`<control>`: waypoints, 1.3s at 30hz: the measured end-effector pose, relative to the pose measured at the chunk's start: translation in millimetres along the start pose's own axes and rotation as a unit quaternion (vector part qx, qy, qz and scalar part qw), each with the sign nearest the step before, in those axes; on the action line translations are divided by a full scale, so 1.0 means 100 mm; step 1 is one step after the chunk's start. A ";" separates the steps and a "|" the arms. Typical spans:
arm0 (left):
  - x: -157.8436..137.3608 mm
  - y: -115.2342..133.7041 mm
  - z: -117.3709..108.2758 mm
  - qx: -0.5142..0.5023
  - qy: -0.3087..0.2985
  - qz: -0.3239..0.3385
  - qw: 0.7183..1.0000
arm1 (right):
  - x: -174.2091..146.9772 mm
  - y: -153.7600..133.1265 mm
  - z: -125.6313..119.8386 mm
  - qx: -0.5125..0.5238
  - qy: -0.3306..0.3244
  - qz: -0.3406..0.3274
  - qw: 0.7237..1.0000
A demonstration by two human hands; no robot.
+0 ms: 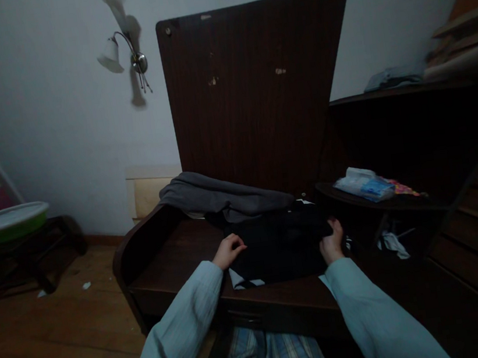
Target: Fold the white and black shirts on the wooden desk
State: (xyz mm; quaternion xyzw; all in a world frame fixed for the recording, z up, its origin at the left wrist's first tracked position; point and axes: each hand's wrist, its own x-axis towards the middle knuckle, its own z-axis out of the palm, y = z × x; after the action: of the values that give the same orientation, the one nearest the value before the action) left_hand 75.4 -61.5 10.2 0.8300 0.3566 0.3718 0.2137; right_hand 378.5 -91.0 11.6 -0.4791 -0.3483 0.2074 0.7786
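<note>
A black garment [283, 243] with white patches at its near edge lies spread on the dark wooden desk [170, 258]. At the garment's left edge, my left hand [229, 250] pinches the cloth between thumb and fingers. My right hand [332, 242] grips the opposite edge, its fingers closed on the fabric. Behind the black garment, a grey cloth [223, 195] is heaped along the back of the desk. The dim light hides the folds and the exact kind of the black garment.
To the right, a corner shelf [431, 203] carries a plastic-wrapped tissue pack [365, 184]. A tall dark board [254, 95] stands against the wall behind. On the far left, a green basin [11, 223] rests on a low stand. A wall lamp [112, 56] hangs above.
</note>
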 end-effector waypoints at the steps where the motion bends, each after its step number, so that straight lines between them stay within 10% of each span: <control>1: 0.01 -0.03 -0.01 -0.017 0.039 -0.015 0.999 | 0.04 0.04 -0.04 0.002 0.062 -0.022 0.998; 4: 0.05 -0.21 -0.10 -0.043 0.249 -0.113 0.961 | 0.10 0.13 -0.10 -0.037 0.177 -0.063 0.982; 7: 0.03 -0.42 -0.24 -0.038 0.447 -0.230 0.864 | 0.09 0.13 -0.06 -0.031 0.156 -0.066 0.985; 13: -0.07 -0.39 -0.39 0.010 0.576 -0.252 0.778 | -0.13 -0.08 0.09 -0.006 0.076 -0.090 0.993; 16: -0.07 -0.18 -0.32 0.088 0.492 -0.142 0.855 | -0.26 -0.18 0.15 -0.156 0.036 -0.183 0.970; 21: -0.03 0.01 -0.22 0.175 0.169 -0.058 0.968 | -0.32 -0.13 0.18 -0.356 -0.157 -0.281 0.877; 29: -0.11 0.01 -0.44 0.282 -0.040 -0.022 0.958 | -0.22 0.13 0.07 -0.481 -0.165 -0.320 0.799; 39: -0.11 0.17 -0.54 0.288 -0.138 -0.029 0.947 | -0.16 -0.46 0.31 -0.382 -0.091 -0.288 0.873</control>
State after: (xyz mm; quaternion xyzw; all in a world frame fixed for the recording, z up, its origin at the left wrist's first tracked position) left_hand 36.2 -76.5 49.7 0.8888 0.4392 0.1292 0.0232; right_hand 344.6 -103.8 56.6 -0.5969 -0.5924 -0.1327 0.5246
